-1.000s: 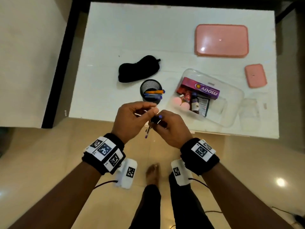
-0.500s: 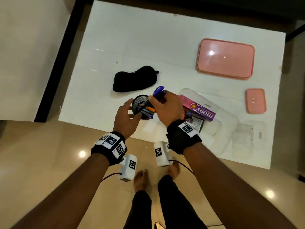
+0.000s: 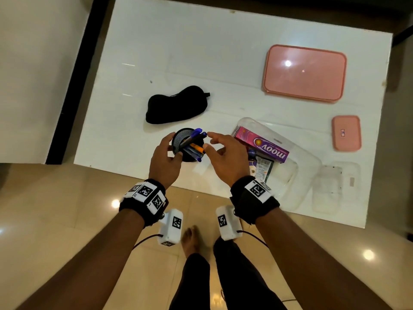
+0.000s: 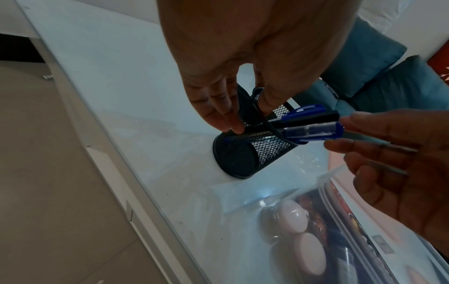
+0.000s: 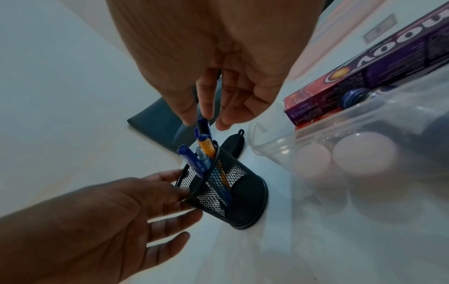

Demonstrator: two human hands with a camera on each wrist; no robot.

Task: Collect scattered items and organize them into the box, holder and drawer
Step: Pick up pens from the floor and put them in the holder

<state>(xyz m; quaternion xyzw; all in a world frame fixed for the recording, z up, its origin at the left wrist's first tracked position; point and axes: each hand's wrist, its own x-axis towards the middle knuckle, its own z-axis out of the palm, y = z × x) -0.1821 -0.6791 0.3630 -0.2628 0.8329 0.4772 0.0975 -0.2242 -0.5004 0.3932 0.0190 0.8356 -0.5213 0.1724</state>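
Note:
A black mesh pen holder (image 3: 186, 153) (image 4: 245, 157) (image 5: 233, 198) stands near the table's front edge with several pens (image 3: 194, 137) (image 4: 313, 131) (image 5: 206, 151) leaning in it. My left hand (image 3: 176, 144) (image 4: 250, 119) holds the holder from its left, fingers on the mesh wall and thumb at the rim. My right hand (image 3: 207, 140) (image 5: 206, 120) hovers just right of the pens, fingers spread and holding nothing, its fingertips close over the black-capped pen. A clear plastic box (image 3: 310, 166) to the right holds a purple "moov" carton (image 3: 261, 146), bottles and round pink items (image 5: 364, 151).
A black eye mask (image 3: 176, 105) lies behind the holder. A large pink lid (image 3: 305, 72) and a small pink lid (image 3: 346, 133) lie at the back right; a small clear container (image 3: 335, 186) stands at the front right. The white table (image 3: 201, 52) ends just before my wrists.
My right hand carried the blue-capped pen from over the floor to the holder, dropped it in and let go. My left hand moved to the holder and stays on it.

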